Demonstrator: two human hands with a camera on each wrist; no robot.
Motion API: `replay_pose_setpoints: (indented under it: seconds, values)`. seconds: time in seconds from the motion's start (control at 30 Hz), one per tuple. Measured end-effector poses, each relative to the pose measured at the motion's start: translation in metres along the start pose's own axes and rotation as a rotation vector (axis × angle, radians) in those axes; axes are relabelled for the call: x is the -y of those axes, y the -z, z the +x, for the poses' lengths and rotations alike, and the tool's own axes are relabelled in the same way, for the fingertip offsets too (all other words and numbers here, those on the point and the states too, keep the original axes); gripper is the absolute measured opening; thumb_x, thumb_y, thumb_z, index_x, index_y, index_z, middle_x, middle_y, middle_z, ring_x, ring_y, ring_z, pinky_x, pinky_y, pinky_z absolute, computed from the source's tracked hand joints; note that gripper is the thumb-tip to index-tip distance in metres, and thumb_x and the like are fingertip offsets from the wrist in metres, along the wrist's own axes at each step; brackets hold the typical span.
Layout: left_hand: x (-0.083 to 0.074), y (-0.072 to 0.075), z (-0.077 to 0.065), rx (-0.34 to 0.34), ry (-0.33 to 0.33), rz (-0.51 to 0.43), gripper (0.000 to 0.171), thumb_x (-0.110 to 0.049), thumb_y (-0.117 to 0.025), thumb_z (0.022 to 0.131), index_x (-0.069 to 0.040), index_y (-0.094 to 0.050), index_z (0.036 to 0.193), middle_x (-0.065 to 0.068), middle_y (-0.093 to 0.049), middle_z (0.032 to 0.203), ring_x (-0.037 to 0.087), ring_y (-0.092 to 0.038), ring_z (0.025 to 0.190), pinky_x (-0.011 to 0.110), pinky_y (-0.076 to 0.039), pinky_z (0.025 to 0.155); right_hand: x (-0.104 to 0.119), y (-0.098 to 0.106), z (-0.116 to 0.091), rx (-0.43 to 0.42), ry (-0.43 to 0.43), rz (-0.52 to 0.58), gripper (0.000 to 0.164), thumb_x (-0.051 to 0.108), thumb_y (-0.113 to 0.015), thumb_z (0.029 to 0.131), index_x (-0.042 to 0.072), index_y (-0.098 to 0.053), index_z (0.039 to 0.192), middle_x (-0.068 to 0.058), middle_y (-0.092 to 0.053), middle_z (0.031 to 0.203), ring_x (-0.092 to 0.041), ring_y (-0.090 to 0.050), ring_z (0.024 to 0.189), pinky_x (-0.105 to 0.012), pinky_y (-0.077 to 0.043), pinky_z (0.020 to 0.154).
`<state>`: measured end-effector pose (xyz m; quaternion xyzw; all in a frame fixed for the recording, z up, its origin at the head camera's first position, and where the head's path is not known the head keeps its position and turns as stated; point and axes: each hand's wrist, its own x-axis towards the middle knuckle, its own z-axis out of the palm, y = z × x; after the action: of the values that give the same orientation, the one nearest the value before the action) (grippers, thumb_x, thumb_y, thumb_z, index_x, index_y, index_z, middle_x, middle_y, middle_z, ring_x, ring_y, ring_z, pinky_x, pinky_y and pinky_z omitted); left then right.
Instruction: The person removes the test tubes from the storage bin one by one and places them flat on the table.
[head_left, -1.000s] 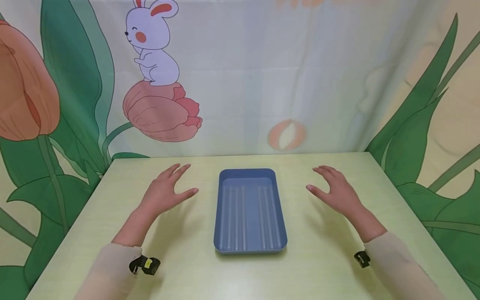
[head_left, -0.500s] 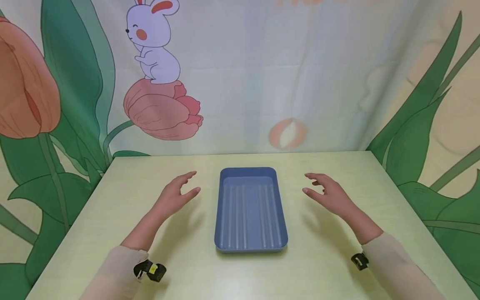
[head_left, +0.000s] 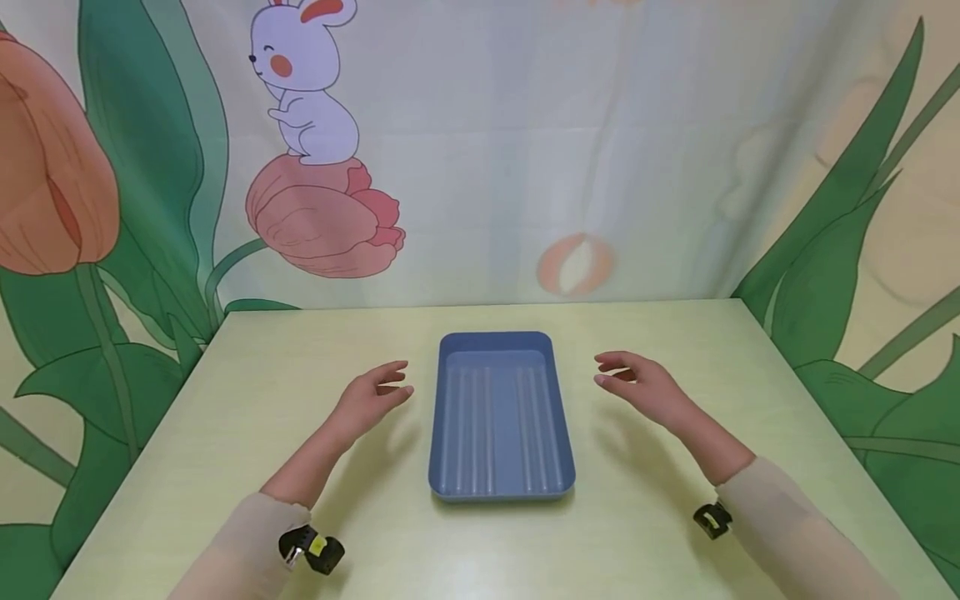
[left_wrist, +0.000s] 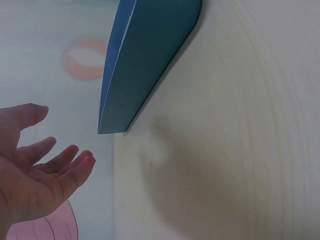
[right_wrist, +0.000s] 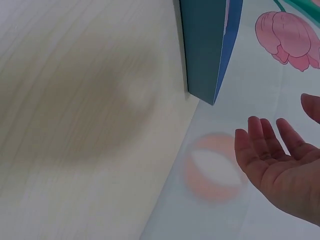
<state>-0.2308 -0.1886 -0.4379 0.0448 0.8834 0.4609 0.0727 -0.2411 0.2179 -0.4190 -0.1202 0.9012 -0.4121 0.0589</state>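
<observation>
A blue rectangular tray (head_left: 507, 433) with raised ribs along its floor lies on the pale table, its short side toward me. To its left my left hand (head_left: 367, 402) hovers above the table, fingers loosely bent and holding nothing. On the other side my right hand (head_left: 645, 387) hangs in the air, also holding nothing, its fingertips pointing at the tray. In the left wrist view the tray's outer wall (left_wrist: 145, 65) stands beyond my relaxed fingers. The right wrist view has the opposite wall (right_wrist: 202, 50) near my spread fingers.
The light wooden table (head_left: 322, 333) ends at the back against a printed curtain (head_left: 480, 167) with a rabbit and tulips. Black wrist devices sit on both sleeves, one at the left cuff (head_left: 311, 547) and one at the right cuff (head_left: 712, 520).
Both hands have moved inward, closer to the tray's sides, the left one more. Their fingers have drawn nearer to the thumbs. The tray has stayed in place.
</observation>
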Motion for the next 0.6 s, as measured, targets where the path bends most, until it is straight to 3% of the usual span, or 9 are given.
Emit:
replay_pose_setpoints:
  seconds: [0.2,0.6]
  values:
    - [0.001,-0.008,0.001,0.031,0.076,-0.090,0.055,-0.016,-0.058,0.103,0.002,-0.042,0.153,0.030,-0.051,0.151,0.044,-0.053,0.138,0.048,-0.057,0.102,0.002,-0.002,0.002,0.049,-0.049,0.077,0.048,0.024,-0.061,0.103,-0.003,-0.054,0.143,-0.026,-0.063,0.139,-0.036,-0.064,0.119,-0.037,-0.057,0.092]
    - [0.004,-0.020,0.002,0.060,0.123,-0.208,0.054,-0.010,-0.057,0.102,0.005,-0.043,0.152,0.032,-0.051,0.149,0.043,-0.057,0.133,0.041,-0.062,0.090,0.014,-0.007,0.005,0.088,-0.100,0.149,0.047,0.020,-0.060,0.103,-0.006,-0.053,0.142,-0.028,-0.064,0.134,-0.039,-0.065,0.119,-0.039,-0.058,0.094]
